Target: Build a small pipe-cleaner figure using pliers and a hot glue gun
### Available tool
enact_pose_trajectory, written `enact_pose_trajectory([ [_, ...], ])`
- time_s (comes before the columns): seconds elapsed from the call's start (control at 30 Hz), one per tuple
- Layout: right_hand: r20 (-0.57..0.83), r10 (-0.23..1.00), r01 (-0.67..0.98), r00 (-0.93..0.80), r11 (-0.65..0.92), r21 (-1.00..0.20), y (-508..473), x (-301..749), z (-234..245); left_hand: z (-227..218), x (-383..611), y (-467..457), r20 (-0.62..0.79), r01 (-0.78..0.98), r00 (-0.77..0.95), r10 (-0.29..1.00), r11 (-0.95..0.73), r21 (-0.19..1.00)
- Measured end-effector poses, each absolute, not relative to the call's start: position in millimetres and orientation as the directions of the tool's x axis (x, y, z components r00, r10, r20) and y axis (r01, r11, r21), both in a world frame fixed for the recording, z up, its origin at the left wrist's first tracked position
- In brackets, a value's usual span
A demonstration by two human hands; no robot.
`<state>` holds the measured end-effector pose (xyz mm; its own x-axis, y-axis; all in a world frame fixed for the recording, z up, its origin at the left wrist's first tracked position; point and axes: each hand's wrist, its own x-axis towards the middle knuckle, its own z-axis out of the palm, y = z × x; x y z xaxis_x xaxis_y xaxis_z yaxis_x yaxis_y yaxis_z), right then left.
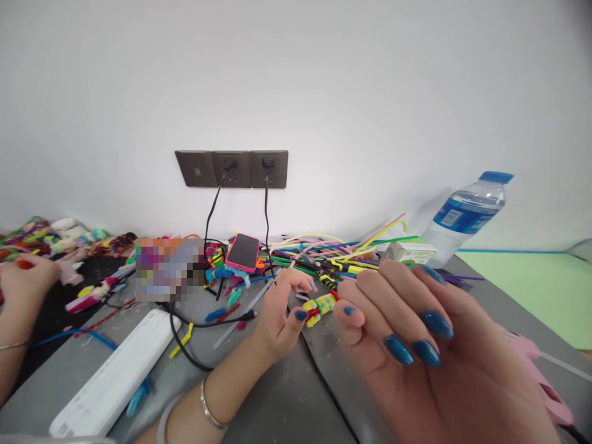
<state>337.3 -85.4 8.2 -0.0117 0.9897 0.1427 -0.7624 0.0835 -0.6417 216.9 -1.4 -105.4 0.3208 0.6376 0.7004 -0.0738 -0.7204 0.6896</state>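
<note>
My left hand (pixel 282 311) and my right hand (pixel 416 351) meet over the grey table (pixel 287 401), both with blue-painted nails. Between them is a small yellow, red and green pipe-cleaner piece (pixel 320 306). My left thumb and fingers pinch its left end. My right thumb and forefinger pinch its right end, and the other right fingers curl loosely in front of the camera. A bangle sits on my left wrist.
Several coloured pipe cleaners (pixel 333 250) lie behind my hands, with a pink phone (pixel 243 251) and cables from the wall sockets (pixel 231 168). A water bottle (pixel 465 216) stands right, a pink glue gun (pixel 541 376) near it, a white box (pixel 115 373) left. Another person's hand (pixel 23 280) works far left.
</note>
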Motion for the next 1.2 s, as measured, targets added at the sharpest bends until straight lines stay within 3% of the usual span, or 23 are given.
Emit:
enact_pose_trajectory([
  [0.2, 0.158, 0.987, -0.731, -0.008, 0.102, -0.674, -86.3, 337.5, 8.7, -108.0, 217.7, -0.1, 0.715, -0.095, 0.311, 0.626, -0.728, 0.679],
  [0.43, 0.198, 0.98, -0.793, -0.012, 0.111, -0.599, -85.1, 335.3, 5.0, -107.3, 217.2, -0.6, 0.721, -0.086, 0.309, 0.62, -0.737, 0.67],
  [0.87, 0.194, 0.981, -0.748, 0.023, 0.146, -0.648, -86.7, 335.2, 0.5, -106.8, 217.4, 0.1, 0.719, -0.077, 0.305, 0.624, -0.737, 0.672],
  [1.03, 0.204, 0.955, -0.708, 0.217, 0.298, -0.64, -55.2, 351.9, -6.0, -110.0, 219.0, 0.5, 0.727, -0.101, 0.302, 0.616, -0.738, 0.667],
  [1.2, 0.21, 0.869, -0.478, 0.447, 0.431, -0.765, 6.6, 388.7, -44.2, -114.7, 218.6, 1.1, 0.722, -0.117, 0.306, 0.621, -0.728, 0.676],
])
